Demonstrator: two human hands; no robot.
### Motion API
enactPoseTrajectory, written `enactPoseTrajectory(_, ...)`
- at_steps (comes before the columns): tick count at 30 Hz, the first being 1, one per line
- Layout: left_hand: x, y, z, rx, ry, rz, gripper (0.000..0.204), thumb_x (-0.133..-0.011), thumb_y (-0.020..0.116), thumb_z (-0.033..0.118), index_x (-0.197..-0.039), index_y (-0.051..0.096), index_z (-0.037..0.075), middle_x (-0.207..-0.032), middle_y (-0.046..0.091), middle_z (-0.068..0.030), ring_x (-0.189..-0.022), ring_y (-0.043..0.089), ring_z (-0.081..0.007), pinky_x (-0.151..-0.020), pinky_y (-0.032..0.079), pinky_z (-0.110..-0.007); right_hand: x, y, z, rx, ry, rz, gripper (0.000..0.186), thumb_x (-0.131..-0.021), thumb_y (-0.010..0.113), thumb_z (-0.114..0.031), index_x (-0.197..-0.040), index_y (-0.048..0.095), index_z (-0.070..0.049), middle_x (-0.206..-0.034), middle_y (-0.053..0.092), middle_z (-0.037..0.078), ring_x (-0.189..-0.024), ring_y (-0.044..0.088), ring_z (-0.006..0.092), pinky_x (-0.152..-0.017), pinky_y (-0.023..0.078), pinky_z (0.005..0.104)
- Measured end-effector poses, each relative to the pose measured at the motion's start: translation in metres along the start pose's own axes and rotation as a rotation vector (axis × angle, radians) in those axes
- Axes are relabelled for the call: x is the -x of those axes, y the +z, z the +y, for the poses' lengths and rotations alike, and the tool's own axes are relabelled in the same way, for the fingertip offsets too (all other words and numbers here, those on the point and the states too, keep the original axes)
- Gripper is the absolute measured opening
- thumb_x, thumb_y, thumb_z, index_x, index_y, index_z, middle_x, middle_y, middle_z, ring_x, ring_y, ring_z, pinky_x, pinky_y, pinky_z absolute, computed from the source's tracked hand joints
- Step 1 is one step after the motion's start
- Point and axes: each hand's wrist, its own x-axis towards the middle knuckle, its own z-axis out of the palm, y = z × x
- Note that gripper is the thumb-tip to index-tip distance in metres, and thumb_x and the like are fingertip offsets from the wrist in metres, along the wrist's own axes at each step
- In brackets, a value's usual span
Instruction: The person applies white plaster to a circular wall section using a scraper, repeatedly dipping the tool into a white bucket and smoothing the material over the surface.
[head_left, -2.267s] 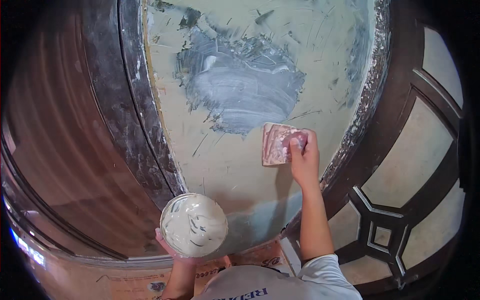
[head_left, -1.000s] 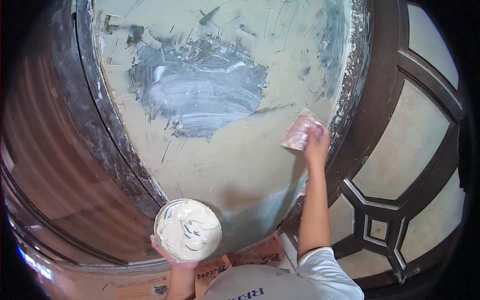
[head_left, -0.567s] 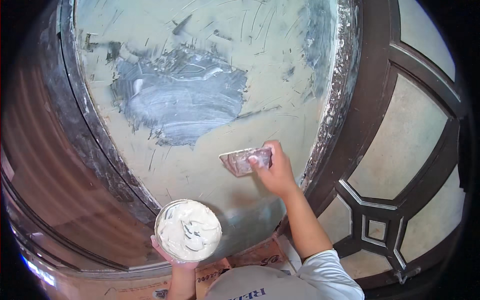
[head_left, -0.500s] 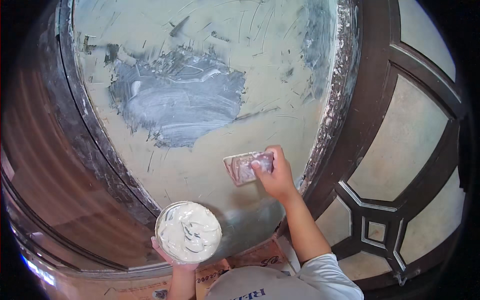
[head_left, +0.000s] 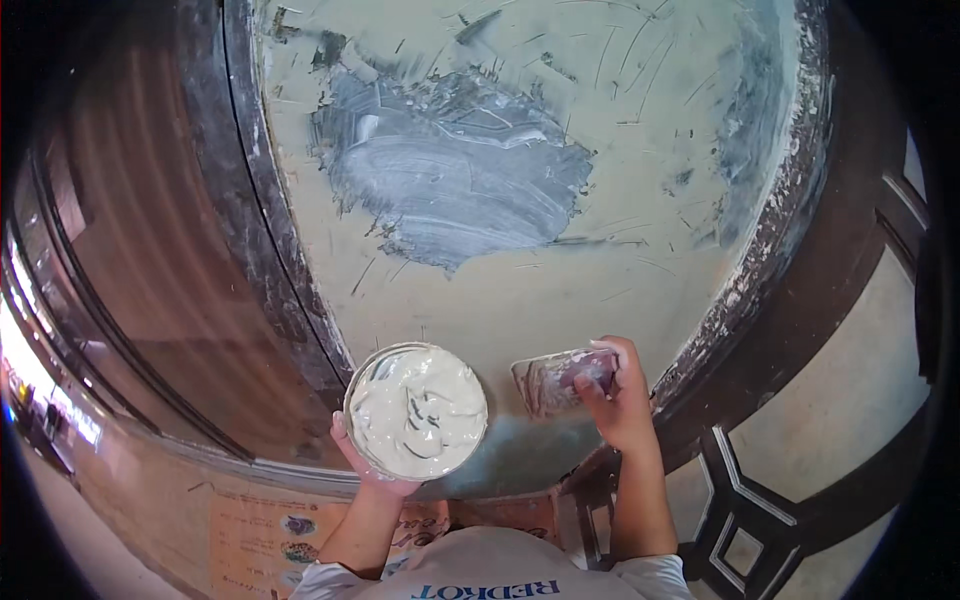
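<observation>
My left hand (head_left: 375,475) supports a round tub (head_left: 351,400) from below, its fingers curled up the near left side. Thick off-white putty (head_left: 385,430) fills the tub, with swirled ridges and dark streaks in the middle. To the right of the tub, my right hand (head_left: 620,405) grips a flat, putty-smeared scraper (head_left: 548,388), thumb across its face. The scraper and tub are apart. Ahead stands a cream-coated panel (head_left: 520,300) with scratches and a large bluish-grey smeared patch (head_left: 460,190). Neither hand touches the patch.
Flaking dark frame strips border the panel on the left (head_left: 262,200) and right (head_left: 750,265). A glossy brown surface (head_left: 180,260) lies farther left. Dark wooden panelling with pale insets (head_left: 815,390) stands at right. Printed orange sheeting (head_left: 260,540) covers part of the floor below.
My view has shifted left and down, so the panel sits farther right. The tub is higher and nearer the scraper, which has come lower. Both hands keep their hold.
</observation>
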Motion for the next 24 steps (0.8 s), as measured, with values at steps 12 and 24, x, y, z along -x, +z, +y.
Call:
enactPoseTrajectory(12, 0.003, 0.019, -0.037, -0.084, 0.188, 0.090, 0.086, -0.082, 0.046, 0.070, -0.147, 0.038, 0.015, -0.150, 0.039, -0.0116, -0.134, 0.040, -0.0349, -0.111, 0.034, -0.053, -0.006, -0.025, -0.004, 0.025, 0.179, -0.211, 0.038, -0.082, 0.074, -0.010, -0.114, 0.056, 0.000, -0.098, 0.064, 0.008, -0.087, 0.060, 0.0135, -0.079, 0.050, 0.0289)
enactPoseTrajectory(24, 0.020, 0.015, -0.080, 0.137, 0.047, 0.128, 0.089, -0.086, 0.032, 0.078, -0.151, 0.031, 0.018, -0.156, 0.030, -0.0107, -0.140, 0.032, -0.0360, -0.114, 0.025, -0.057, 0.002, -0.064, 0.030, 0.036, 0.092, -0.267, 0.037, -0.087, 0.071, -0.015, -0.117, 0.055, -0.001, -0.098, 0.065, 0.007, -0.086, 0.060, 0.0122, -0.077, 0.051, 0.0289)
